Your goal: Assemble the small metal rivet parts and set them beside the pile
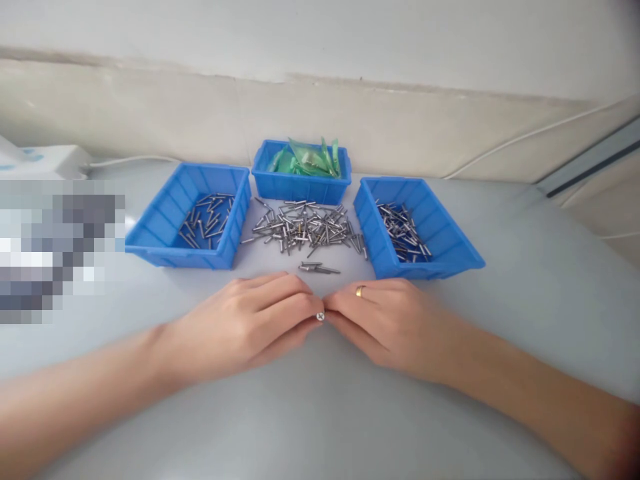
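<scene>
My left hand (250, 320) and my right hand (390, 320) rest on the grey table (320, 413), fingertips meeting in the middle. Pinched between them is a small metal screw (320, 316), its head facing me. Both hands have their fingers pressed together around it. My right hand wears a gold ring (360, 291). Just beyond the fingertips lie a few loose screws (317, 269), and behind those a scattered pile of screws (305, 228).
A blue bin (165, 247) at the left holds screws, and a blue bin (450, 257) at the right holds more. A third blue bin (300, 187) at the back holds green plastic bags (307, 160). A white device (45, 160) sits far left. A wall runs behind.
</scene>
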Tool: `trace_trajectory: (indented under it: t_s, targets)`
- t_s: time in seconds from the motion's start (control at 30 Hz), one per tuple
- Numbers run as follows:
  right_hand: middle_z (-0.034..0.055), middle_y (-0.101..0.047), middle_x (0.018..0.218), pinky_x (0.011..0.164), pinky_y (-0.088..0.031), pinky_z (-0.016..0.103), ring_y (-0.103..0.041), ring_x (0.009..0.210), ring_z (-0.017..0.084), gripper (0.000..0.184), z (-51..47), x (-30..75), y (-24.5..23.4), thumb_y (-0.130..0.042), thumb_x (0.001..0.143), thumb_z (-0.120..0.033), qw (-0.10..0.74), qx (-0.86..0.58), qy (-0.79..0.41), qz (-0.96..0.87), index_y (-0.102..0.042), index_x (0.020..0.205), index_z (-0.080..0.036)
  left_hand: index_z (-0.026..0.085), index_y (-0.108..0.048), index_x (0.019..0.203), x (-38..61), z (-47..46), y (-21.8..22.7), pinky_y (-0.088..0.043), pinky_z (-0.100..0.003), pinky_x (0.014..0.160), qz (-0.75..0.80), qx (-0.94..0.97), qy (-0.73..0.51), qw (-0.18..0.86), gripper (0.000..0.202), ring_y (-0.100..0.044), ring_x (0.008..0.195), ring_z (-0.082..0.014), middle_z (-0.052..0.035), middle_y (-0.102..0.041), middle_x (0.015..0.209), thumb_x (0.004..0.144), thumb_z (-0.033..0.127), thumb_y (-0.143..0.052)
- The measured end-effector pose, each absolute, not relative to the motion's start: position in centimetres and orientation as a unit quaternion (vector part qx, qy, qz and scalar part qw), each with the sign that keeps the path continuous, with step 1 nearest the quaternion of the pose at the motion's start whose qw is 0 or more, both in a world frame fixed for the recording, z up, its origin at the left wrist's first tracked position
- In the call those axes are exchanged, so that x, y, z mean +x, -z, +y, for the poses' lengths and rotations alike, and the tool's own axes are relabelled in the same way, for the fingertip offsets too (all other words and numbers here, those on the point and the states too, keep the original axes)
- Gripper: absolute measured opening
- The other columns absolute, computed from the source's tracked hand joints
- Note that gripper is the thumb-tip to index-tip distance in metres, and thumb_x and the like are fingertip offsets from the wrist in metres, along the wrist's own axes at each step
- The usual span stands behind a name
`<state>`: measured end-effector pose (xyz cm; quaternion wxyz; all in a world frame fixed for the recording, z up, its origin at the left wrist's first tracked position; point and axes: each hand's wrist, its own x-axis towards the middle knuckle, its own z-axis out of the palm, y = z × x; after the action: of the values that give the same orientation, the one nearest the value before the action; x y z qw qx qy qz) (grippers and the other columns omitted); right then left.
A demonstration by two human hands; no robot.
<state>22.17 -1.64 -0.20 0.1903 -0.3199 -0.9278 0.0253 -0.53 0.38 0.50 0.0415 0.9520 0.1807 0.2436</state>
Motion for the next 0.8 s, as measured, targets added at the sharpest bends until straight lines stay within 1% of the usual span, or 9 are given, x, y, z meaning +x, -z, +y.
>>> trace_trajectory:
  t_s: [0.17,0.23,0.33,0.4,0.5,0.6,0.67,0.8]
  targets:
    - [0.001,-0.062,0.066,0.056,-0.039,0.027,-0.058,0.06,0.014,0.031,-1.6,22.1,0.3,-0.038,0.101,-0.02,0.196,-0.315,-0.056,-0.927,-0.061,0.08,-0.016,0.015,-0.058,0.096,-0.4,0.4,-0.5,-0.05,-0.021,0.069,0.164,0.954,-0.247,0.041,0.013,-0.064,0.078,-0.0109,-0.0038,-0.067,0.09,0.098,0.017,-0.045]
    - [0.0004,-0.062,0.065,0.056,-0.04,0.026,-0.058,0.06,0.013,0.032,-1.6,22.0,0.3,-0.039,0.101,-0.023,0.197,-0.322,-0.069,-0.924,-0.06,0.079,-0.016,0.015,-0.057,0.096,-0.4,0.4,-0.4,-0.049,-0.021,0.066,0.17,0.952,-0.25,0.043,0.009,-0.065,0.078,-0.0116,-0.0038,-0.067,0.09,0.095,0.014,-0.048]
    - [-0.0002,-0.062,0.065,0.056,-0.039,0.026,-0.059,0.06,0.013,0.029,-1.7,21.9,0.1,-0.041,0.101,-0.027,0.2,-0.331,-0.08,-0.919,-0.059,0.081,-0.016,0.014,-0.056,0.094,-0.4,0.4,-0.3,-0.045,-0.021,0.054,0.191,0.947,-0.256,0.037,0.007,-0.063,0.067,-0.0114,-0.0019,-0.066,0.08,0.093,0.013,-0.049]
    - [-0.0008,-0.061,0.065,0.054,-0.038,0.025,-0.058,0.058,0.013,0.028,-1.8,22.0,-0.1,-0.042,0.101,-0.03,0.202,-0.33,-0.086,-0.918,-0.058,0.083,-0.017,0.014,-0.056,0.092,-0.5,0.5,-0.3,-0.043,-0.022,0.052,0.198,0.947,-0.252,0.026,0.008,-0.06,0.062,-0.0113,-0.001,-0.064,0.075,0.094,0.016,-0.049]
    - [-0.0024,-0.057,0.061,0.051,-0.036,0.025,-0.055,0.055,0.012,0.03,-2.1,22.1,-0.2,-0.041,0.102,-0.033,0.2,-0.335,-0.095,-0.916,-0.056,0.081,-0.017,0.014,-0.058,0.093,-0.5,0.6,-0.3,-0.045,-0.022,0.055,0.194,0.951,-0.242,0.011,0.012,-0.061,0.065,-0.0116,-0.0019,-0.065,0.077,0.097,0.019,-0.048]
    - [-0.0026,-0.056,0.061,0.053,-0.036,0.025,-0.056,0.056,0.012,0.03,-1.9,21.9,-0.2,-0.039,0.102,-0.03,0.198,-0.347,-0.089,-0.912,-0.055,0.08,-0.018,0.015,-0.06,0.095,-0.5,0.5,-0.4,-0.047,-0.022,0.061,0.187,0.955,-0.231,-0.003,0.016,-0.063,0.07,-0.0119,-0.0026,-0.066,0.081,0.098,0.02,-0.045]
    - [-0.0023,-0.058,0.063,0.054,-0.036,0.025,-0.057,0.057,0.012,0.029,-1.6,21.7,-0.4,-0.039,0.102,-0.028,0.19,-0.355,-0.085,-0.912,-0.054,0.079,-0.018,0.015,-0.061,0.093,-0.5,0.5,-0.3,-0.047,-0.023,0.062,0.194,0.956,-0.218,-0.014,0.018,-0.062,0.07,-0.0126,-0.0026,-0.065,0.08,0.098,0.021,-0.045]
    - [-0.0013,-0.057,0.06,0.051,-0.036,0.028,-0.059,0.055,0.016,0.026,-2.3,22.1,-1.4,-0.044,0.1,-0.032,0.133,-0.41,-0.048,-0.901,-0.057,0.082,-0.019,0.015,-0.061,0.088,-0.5,0.3,-0.3,-0.044,-0.025,0.058,0.211,0.959,-0.187,-0.018,0.021,-0.058,0.065,-0.013,-0.0015,-0.061,0.074,0.098,0.022,-0.044]
